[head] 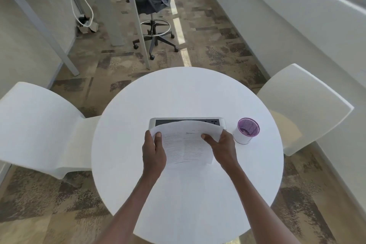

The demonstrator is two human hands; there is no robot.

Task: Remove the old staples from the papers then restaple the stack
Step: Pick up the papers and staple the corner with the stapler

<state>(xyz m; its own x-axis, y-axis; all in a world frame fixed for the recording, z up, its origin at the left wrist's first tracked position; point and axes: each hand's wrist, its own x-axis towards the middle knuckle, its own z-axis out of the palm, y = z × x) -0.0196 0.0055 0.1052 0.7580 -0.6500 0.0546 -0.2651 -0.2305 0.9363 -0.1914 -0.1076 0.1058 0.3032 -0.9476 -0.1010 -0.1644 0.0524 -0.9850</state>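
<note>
Head view
Writing: two columns of small printed text were seen on the top sheet of the papers [186,142]; none of it could be read, and no brand or label was made out anywhere.
Papers: a thin white stack was held above the middle of the round table [198,194], its far edge bowed upward in an arc and overlapping the near side of the power strip [187,121].
Left hand [153,149]: the left edge of the stack was pinched, thumb laid on top, fingers curled beneath.
Right hand [222,145]: the right edge was gripped likewise, thumb pressed on the upper sheet, fingers hidden under it.
Staples: too small to be told.
Table: a smooth, matt white disc was shown.
Power strip: a flat oblong with rounded silver casing and a dark face with small sockets was set at the table's centre.
Pen cup [246,130]: a cylinder of purple mesh above a white lower part stood to the right of the strip, apart from the right hand.
White chairs [39,125]: two moulded, glossy curved shells were placed left and right of the table.
Office chair [152,6]: dark mesh back, chrome foot ring and castors were seen farther off.
Floor: mottled brown and beige carpet was laid.
</note>
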